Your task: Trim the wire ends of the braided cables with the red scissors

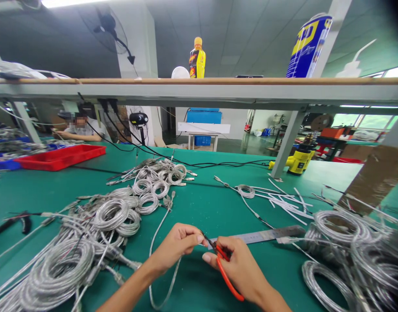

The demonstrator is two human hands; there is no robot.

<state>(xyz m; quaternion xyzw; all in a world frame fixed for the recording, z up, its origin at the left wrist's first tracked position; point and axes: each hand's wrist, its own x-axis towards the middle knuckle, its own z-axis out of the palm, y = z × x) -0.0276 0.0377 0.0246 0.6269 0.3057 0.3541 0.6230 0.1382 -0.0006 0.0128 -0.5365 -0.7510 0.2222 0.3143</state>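
My left hand (176, 245) pinches the end of a thin silver cable (155, 242) that loops down past my wrist and runs up towards the coils. My right hand (239, 268) is closed round red-handled scissors (226, 273), whose dark blades meet the cable end between my two hands. Both hands hover just above the green table (205, 203), close to its front edge. A steel ruler (260, 235) lies flat right behind my right hand.
Coiled silver cables are heaped at left (114, 214) and at right (345, 242). White cable ties (283, 201) lie scattered behind the ruler. A red tray (60, 157) sits far left. Another person (80, 128) sits across the table. Bottles (197, 58) stand on the overhead shelf.
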